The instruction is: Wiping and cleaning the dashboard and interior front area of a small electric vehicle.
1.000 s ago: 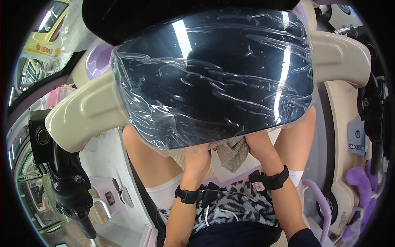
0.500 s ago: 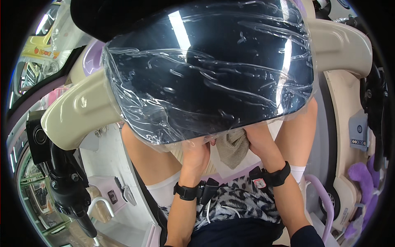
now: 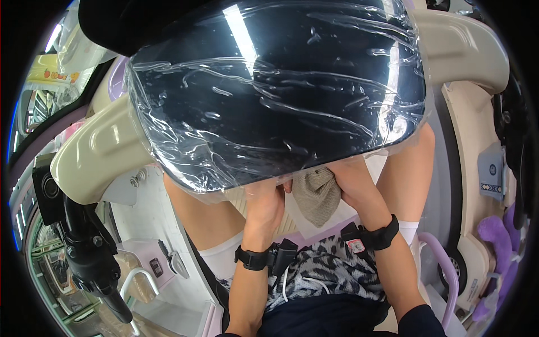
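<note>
Where the forearms enter from the lower edge, 2 black wristbands (image 3: 252,258) sit above a leopard-print garment (image 3: 320,275) on the lap. Beyond them, both hands reach up under the near rim of a large dark glossy panel (image 3: 269,90) wrapped in wrinkled clear film.

The left hand (image 3: 264,205) lies knuckles-up against the underside of that rim. Its fingers are hidden, so whether they are apart or together cannot be told, and nothing shows in its grasp.

The right hand (image 3: 351,180) is closed on the top of a grey-beige knitted cloth (image 3: 317,194), which hangs between the 2 hands, touching the right one and just below the panel's edge. Its fingertips are also hidden.

By judgement, the step in hand is working the cloth along the panel's lower edge. Any further move calls for guidance by touch, since the rim covers the contact.

Farther out lie a cream body moulding (image 3: 95,157), a black handlebar lever (image 3: 90,253) at left, and a purple plush toy (image 3: 497,236) at right.
</note>
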Available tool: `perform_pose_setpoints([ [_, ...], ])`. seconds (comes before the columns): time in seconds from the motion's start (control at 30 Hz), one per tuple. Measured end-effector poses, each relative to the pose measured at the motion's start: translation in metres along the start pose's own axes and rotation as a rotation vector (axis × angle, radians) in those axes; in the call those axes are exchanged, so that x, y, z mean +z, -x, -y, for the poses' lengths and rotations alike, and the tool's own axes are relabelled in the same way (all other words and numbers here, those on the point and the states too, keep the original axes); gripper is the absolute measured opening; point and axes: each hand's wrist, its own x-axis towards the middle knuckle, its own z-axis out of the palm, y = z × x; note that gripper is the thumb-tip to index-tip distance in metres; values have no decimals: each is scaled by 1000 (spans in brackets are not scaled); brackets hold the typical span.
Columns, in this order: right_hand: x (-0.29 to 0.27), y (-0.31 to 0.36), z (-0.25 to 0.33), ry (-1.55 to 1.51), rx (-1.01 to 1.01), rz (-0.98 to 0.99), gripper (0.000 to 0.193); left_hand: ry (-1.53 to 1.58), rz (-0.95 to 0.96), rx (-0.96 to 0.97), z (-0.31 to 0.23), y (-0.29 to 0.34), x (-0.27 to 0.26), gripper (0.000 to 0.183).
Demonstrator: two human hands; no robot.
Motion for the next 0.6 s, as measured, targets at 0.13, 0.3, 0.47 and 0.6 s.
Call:
perform_pose_setpoints([
  [0.13,3,-1,2,12,-52,-7,13,1,-24,-1,3,-2,1,14],
  [0.3,3,-3,0,40,-77,2,14,-12,-33,19,4,-3,0,14],
  [0.47,3,-3,2,28,-91,22,17,-2,-72,29,2,-2,3,13],
  [0.6,4,-3,0,7,-93,-48,22,5,-126,2,1,-4,5,12],
])
